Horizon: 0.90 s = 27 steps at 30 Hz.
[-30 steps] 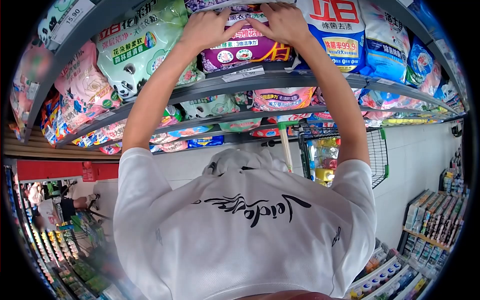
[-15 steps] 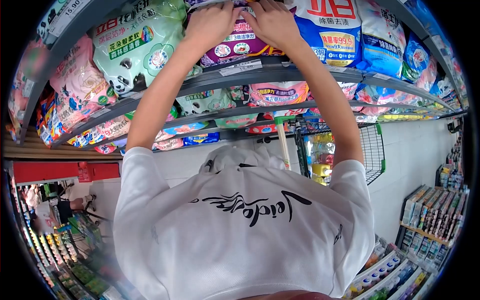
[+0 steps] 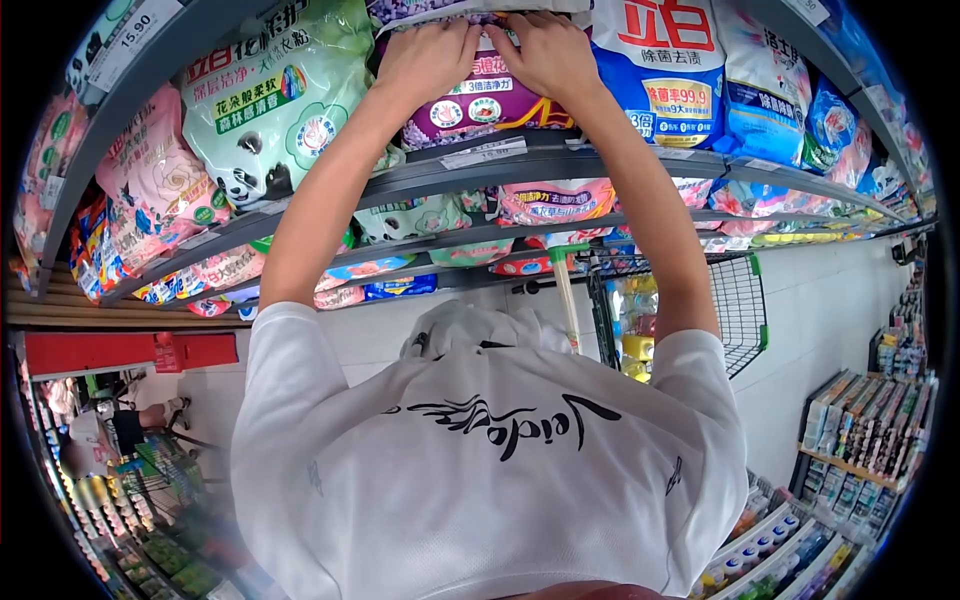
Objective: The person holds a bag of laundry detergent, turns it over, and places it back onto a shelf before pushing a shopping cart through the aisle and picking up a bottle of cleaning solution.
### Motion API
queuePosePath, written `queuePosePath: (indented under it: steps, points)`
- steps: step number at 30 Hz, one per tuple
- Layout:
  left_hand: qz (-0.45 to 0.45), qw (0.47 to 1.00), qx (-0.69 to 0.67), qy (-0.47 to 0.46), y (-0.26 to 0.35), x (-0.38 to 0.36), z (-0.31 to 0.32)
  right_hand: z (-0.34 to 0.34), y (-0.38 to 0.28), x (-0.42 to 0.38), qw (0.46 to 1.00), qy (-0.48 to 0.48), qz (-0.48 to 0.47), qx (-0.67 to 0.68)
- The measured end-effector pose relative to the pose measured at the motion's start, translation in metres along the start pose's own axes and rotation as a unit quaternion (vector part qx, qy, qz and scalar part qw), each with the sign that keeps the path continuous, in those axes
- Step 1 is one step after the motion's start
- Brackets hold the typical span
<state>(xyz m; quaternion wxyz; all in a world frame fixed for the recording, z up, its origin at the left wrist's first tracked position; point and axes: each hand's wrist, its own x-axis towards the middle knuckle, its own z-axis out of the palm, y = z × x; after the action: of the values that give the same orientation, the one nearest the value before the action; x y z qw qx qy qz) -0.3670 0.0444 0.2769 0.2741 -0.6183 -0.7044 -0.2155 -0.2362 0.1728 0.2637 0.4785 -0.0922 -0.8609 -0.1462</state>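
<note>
Both hands are on a purple bag of laundry powder [image 3: 487, 112] with Chinese print, lying on the shelf behind a 15.90 price tag [image 3: 484, 151]. My left hand [image 3: 430, 58] grips the bag's upper left part, its fingers curled over the top. On the upper right part, my right hand [image 3: 548, 60] holds on the same way, the two thumbs close together at the middle. The fingertips are partly hidden behind the bag's upper side. Another purple-and-white bag [image 3: 450, 10] shows just beyond the fingers.
A green panda bag [image 3: 290, 120] stands to the left and a blue-and-white bag [image 3: 658, 75] to the right. Lower shelves hold more bags, including a pink one [image 3: 556, 200]. A wire shopping cart [image 3: 738, 310] with bottles stands at right. Another person [image 3: 95, 440] is far left.
The view has tilted a little, so the shelf and bags sit lower in the picture. Both hands stay on the purple bag.
</note>
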Motion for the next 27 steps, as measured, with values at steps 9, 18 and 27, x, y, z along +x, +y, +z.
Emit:
queuePosePath:
  steps: [9, 18, 27]
  points:
    - [-0.057, 0.996, -0.031, -0.067, -0.01, 0.005, -0.007, -0.01, 0.015, 0.001, 0.997, -0.072, 0.034, -0.005]
    - [-0.071, 0.991, -0.003, -0.114, -0.012, 0.004, -0.024, -0.025, 0.03, 0.002, 0.996, -0.086, -0.012, -0.019]
    - [-0.015, 0.998, -0.005, -0.063, -0.024, 0.003, -0.022, -0.025, 0.032, -0.008, 0.997, -0.068, -0.018, 0.013]
